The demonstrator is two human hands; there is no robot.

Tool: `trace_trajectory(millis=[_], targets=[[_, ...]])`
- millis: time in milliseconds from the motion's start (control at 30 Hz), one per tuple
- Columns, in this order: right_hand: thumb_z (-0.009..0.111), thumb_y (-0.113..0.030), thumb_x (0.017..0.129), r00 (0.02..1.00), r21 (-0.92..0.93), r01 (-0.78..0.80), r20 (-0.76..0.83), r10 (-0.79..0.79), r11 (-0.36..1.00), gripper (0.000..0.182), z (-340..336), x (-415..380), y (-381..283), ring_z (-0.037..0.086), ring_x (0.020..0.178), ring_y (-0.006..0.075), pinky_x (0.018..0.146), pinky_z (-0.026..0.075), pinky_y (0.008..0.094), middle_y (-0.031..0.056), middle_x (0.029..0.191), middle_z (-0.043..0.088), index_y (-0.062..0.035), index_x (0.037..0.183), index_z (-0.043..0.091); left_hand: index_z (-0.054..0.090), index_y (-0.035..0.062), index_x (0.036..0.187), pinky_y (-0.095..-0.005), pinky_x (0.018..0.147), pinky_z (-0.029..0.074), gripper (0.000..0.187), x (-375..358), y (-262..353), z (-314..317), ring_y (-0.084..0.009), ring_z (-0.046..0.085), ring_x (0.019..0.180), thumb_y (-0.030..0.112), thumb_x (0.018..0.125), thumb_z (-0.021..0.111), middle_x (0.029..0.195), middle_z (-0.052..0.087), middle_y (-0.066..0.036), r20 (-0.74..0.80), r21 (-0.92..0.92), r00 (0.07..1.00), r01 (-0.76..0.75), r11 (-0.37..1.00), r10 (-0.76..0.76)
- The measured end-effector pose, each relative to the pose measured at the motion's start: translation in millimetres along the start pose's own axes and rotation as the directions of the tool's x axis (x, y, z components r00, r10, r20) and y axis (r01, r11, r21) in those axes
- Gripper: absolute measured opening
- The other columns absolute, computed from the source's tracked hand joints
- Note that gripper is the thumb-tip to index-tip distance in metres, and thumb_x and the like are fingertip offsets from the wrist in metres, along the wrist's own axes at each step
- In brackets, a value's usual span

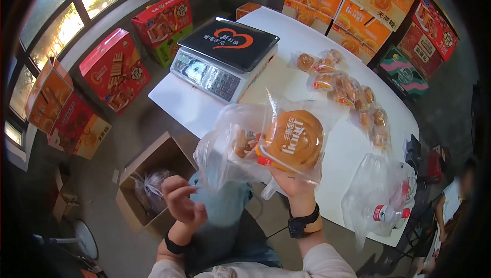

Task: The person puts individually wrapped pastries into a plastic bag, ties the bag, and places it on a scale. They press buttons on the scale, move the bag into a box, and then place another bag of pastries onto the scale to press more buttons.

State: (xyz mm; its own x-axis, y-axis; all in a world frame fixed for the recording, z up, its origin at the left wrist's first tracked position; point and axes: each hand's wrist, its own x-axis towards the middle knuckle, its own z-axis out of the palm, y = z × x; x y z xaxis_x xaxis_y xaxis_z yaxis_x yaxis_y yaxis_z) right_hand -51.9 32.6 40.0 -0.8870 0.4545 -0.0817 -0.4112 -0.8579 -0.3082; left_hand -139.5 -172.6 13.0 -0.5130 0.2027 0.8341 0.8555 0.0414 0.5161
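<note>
My right hand point(294, 185) holds up a wrapped bun point(299, 145) in a clear packet with white lettering. Right behind it, over the table's front edge, hangs a clear plastic bag point(217, 147) with another packaged bun point(241, 144) inside. Whether my right fingers also grip this bag is hidden. My left hand point(183, 202) is in the air to the lower left, below the bag, its fingers loosely bent and apart with nothing in them. Several more wrapped buns point(348, 90) lie in a row along the far side of the white table point(335, 160).
A digital scale point(225, 55) stands at the table's back left. A plastic bag point(365, 191) and a bottle point(386, 213) lie at the right end. An open cardboard box point(148, 176) with a tied bag point(151, 188) sits on the floor. Gift boxes point(115, 68) line the walls. A person point(450, 204) is at far right.
</note>
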Motion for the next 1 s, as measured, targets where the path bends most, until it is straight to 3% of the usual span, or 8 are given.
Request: trace_trajectory(millis=[133, 267, 333, 467, 600, 667, 867, 1000], targets=[[0.036, -0.049, 0.087, 1.000, -0.084, -0.021, 0.008, 0.022, 0.996, 0.066, 4, -6, 15, 0.037, 0.120, 0.0372, 0.103, 0.026, 0.0493, 0.0239, 0.131, 0.036, -0.0015, 0.132, 0.031, 0.056, 0.0017, 0.090, -0.0300, 0.059, 0.040, 0.036, 34, 31, 5, -0.0203, 0.047, 0.066, 0.031, 0.072, 0.063, 0.081, 0.049, -0.010, 0.418, -0.040, 0.903, 0.125, 0.991, -0.097], [0.040, -0.039, 0.090, 0.975, -0.099, -0.079, 0.201, 0.098, 0.992, 0.056, -2, -13, 20, 0.039, 0.120, 0.0330, 0.102, 0.030, 0.0458, 0.0207, 0.129, 0.039, -0.0019, 0.130, 0.033, 0.055, 0.0010, 0.092, -0.0293, 0.059, 0.040, 0.042, 52, 40, 17, -0.0202, 0.048, 0.066, 0.037, 0.073, 0.064, 0.083, 0.052, -0.009, 0.507, -0.119, 0.851, 0.228, 0.966, -0.139], [0.044, -0.030, 0.090, 0.988, -0.507, 0.107, 0.150, -0.035, 0.855, 0.050, 6, -22, 26, 0.039, 0.121, 0.0280, 0.101, 0.034, 0.0418, 0.0172, 0.129, 0.040, -0.0030, 0.131, 0.033, 0.054, -0.0003, 0.092, -0.0282, 0.060, 0.041, 0.043, 53, 41, 16, -0.0193, 0.049, 0.067, 0.038, 0.076, 0.062, 0.084, 0.053, -0.009, 0.665, -0.237, 0.724, 0.440, 0.866, -0.186], [0.046, -0.023, 0.090, 0.924, -0.657, 0.207, 0.374, 0.075, 0.725, 0.047, -42, -26, 34, 0.043, 0.118, 0.0247, 0.099, 0.036, 0.0383, 0.0162, 0.127, 0.043, -0.0031, 0.131, 0.033, 0.055, -0.0004, 0.091, -0.0276, 0.059, 0.040, 0.040, 30, 39, 24, -0.0179, 0.049, 0.065, 0.038, 0.080, 0.058, 0.083, 0.053, -0.010, 0.693, -0.363, 0.656, 0.675, 0.642, -0.298], [0.047, -0.051, 0.083, 0.995, -0.456, 0.038, 0.097, 0.007, 0.889, 0.068, -41, -29, 41, 0.049, 0.111, 0.0307, 0.097, 0.037, 0.0424, 0.0185, 0.120, 0.049, -0.0025, 0.129, 0.035, 0.056, 0.0004, 0.087, -0.0272, 0.057, 0.039, 0.032, 31, 17, 4, -0.0167, 0.048, 0.061, 0.031, 0.080, 0.056, 0.080, 0.053, -0.010, 0.732, -0.246, 0.612, 0.645, 0.723, -0.297], [0.042, -0.066, 0.076, 0.987, -0.275, -0.068, 0.122, 0.105, 0.959, 0.084, -43, -20, 41, 0.043, 0.115, 0.0384, 0.099, 0.033, 0.0492, 0.0200, 0.126, 0.043, -0.0035, 0.131, 0.032, 0.055, 0.0005, 0.082, -0.0268, 0.055, 0.037, 0.018, 27, 3, -3, -0.0147, 0.045, 0.056, 0.017, 0.077, 0.057, 0.074, 0.050, -0.008, 0.488, -0.117, 0.824, 0.388, 0.914, -0.288], [0.033, -0.073, 0.073, 0.993, -0.289, -0.090, 0.051, 0.110, 0.953, 0.093, -40, -16, 44, 0.038, 0.119, 0.0419, 0.100, 0.027, 0.0541, 0.0234, 0.132, 0.035, -0.0044, 0.135, 0.024, 0.051, 0.0003, 0.086, -0.0314, 0.061, 0.039, 0.027, 41, -8, 12, -0.0219, 0.045, 0.067, 0.011, 0.068, 0.067, 0.077, 0.044, -0.009, 0.061, 0.369, 0.923, 0.333, 0.868, -0.380], [0.036, -0.058, 0.083, 0.961, -0.222, -0.079, 0.241, 0.133, 0.972, 0.077, -53, -6, 41, 0.032, 0.126, 0.0295, 0.104, 0.022, 0.0459, 0.0139, 0.138, 0.031, -0.0047, 0.137, 0.022, 0.052, -0.0039, 0.087, -0.0302, 0.067, 0.041, 0.027, 26, -33, 6, -0.0214, 0.048, 0.070, 0.015, 0.074, 0.065, 0.077, 0.048, -0.010, 0.404, 0.345, 0.708, 0.468, 0.813, -0.579]])
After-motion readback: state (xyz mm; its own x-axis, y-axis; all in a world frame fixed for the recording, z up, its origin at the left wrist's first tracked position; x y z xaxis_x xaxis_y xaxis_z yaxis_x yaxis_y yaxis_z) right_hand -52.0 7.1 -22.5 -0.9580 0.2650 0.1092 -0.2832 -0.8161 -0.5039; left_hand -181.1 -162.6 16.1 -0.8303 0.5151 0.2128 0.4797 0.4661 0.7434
